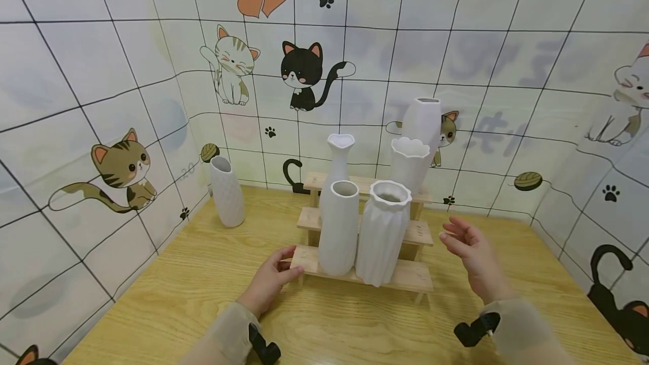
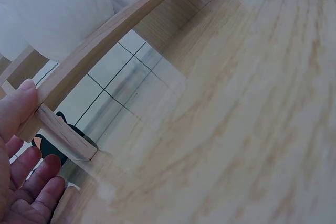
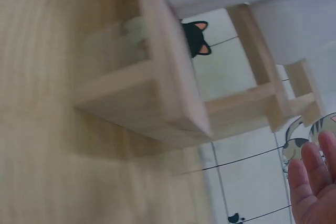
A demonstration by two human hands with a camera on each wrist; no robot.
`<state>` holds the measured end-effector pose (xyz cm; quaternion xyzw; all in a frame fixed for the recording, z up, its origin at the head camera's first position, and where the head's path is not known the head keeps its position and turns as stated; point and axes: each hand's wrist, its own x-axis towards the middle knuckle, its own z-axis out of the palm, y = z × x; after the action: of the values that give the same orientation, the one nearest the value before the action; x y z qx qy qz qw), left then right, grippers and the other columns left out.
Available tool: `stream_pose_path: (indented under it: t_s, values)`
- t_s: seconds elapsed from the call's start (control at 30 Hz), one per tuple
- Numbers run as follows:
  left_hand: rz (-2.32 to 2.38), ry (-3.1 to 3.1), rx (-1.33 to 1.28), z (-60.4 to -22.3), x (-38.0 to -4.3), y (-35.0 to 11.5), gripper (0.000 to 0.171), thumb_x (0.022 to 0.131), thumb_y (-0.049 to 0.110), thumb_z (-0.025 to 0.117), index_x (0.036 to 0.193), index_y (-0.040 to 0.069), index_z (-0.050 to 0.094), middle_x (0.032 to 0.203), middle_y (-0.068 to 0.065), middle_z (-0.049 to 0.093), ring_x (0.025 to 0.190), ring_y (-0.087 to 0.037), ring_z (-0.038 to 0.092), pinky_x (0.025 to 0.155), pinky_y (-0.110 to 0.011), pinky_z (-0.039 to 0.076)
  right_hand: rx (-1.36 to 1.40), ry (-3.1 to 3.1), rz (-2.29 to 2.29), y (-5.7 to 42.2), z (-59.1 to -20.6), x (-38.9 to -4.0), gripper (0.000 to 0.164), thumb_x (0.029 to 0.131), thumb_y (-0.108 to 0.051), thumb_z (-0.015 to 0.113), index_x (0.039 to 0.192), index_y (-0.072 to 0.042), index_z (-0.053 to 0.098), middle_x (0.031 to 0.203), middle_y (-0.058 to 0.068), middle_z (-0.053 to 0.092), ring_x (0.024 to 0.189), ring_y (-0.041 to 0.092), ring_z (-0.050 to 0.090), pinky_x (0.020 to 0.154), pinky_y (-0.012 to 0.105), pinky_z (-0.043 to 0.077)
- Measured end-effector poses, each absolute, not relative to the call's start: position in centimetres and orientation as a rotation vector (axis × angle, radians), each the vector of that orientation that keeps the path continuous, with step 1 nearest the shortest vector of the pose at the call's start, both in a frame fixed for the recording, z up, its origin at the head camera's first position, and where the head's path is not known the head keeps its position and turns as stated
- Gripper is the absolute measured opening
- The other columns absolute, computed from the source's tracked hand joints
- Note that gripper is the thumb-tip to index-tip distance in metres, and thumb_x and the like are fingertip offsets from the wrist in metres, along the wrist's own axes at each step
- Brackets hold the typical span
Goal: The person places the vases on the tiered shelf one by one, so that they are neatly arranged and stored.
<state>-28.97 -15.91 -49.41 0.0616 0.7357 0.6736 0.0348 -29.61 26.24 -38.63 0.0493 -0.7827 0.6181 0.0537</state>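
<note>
A three-tier wooden stand (image 1: 413,275) stands on the table with several white vases on it. My left hand (image 1: 271,280) grips the left end of its lowest step, thumb over the edge and fingers lower down beside the leg. On that step stand a smooth round-mouthed vase (image 1: 338,230) and a pleated vase (image 1: 383,235). Behind them rise a slim-necked vase (image 1: 338,156), a scalloped-rim vase (image 1: 409,162) and a tall vase (image 1: 425,117). My right hand (image 1: 474,258) is held in the air off the stand's right side, fingers slightly bent, holding nothing.
One more white vase (image 1: 227,193), with a textured surface, stands alone at the table's back left, by the wall. The wood-grain table (image 1: 187,308) meets walls covered in cat-patterned sheeting (image 1: 375,55) at the back and both sides.
</note>
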Motion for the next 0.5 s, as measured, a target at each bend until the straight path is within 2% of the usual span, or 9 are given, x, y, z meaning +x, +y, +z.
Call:
stream_pose_path:
  t_s: [0.1, 0.27, 0.4, 0.5]
  values:
    - [2.070, 2.261, 0.188, -49.4, -29.0, -15.9, 0.073, 0.084, 0.034, 0.076, 0.144, 0.011, 0.042, 0.127, -0.012, 0.053, 0.109, -0.025, 0.052, 0.086, -0.035, 0.046, 0.060, -2.422, 1.900, 25.8, -40.0, -28.8, 0.072, 0.098, -0.028, 0.058, 0.151, 0.000, 0.018, 0.146, 0.017, 0.030, 0.103, -0.006, 0.044, 0.082, 0.010, 0.040]
    - [2.066, 2.267, 0.182, -49.5, -29.1, -15.8, 0.073, 0.083, 0.034, 0.076, 0.144, 0.011, 0.042, 0.128, -0.011, 0.053, 0.109, -0.025, 0.052, 0.085, -0.034, 0.047, -0.060, -2.456, 1.973, 25.4, -41.9, -28.0, 0.071, 0.098, -0.024, 0.057, 0.151, 0.000, 0.017, 0.151, 0.018, 0.024, 0.104, -0.003, 0.043, 0.082, 0.012, 0.039]
    - [2.072, 2.273, 0.200, -49.4, -29.0, -15.8, 0.073, 0.084, 0.033, 0.075, 0.144, 0.008, 0.042, 0.127, -0.013, 0.053, 0.109, -0.025, 0.053, 0.083, -0.033, 0.048, -0.065, -2.471, 2.030, 25.2, -43.3, -27.7, 0.071, 0.098, -0.019, 0.057, 0.151, 0.001, 0.015, 0.152, 0.020, 0.022, 0.121, 0.016, 0.039, 0.081, 0.013, 0.041]
    - [2.079, 2.278, 0.194, -49.3, -28.9, -15.8, 0.072, 0.085, 0.032, 0.075, 0.144, 0.008, 0.041, 0.127, -0.013, 0.053, 0.109, -0.025, 0.052, 0.083, -0.033, 0.048, -0.024, -2.482, 2.068, 25.1, -44.2, -27.6, 0.071, 0.098, -0.018, 0.057, 0.151, 0.001, 0.013, 0.153, 0.021, 0.020, 0.132, 0.031, 0.030, 0.085, 0.015, 0.042]
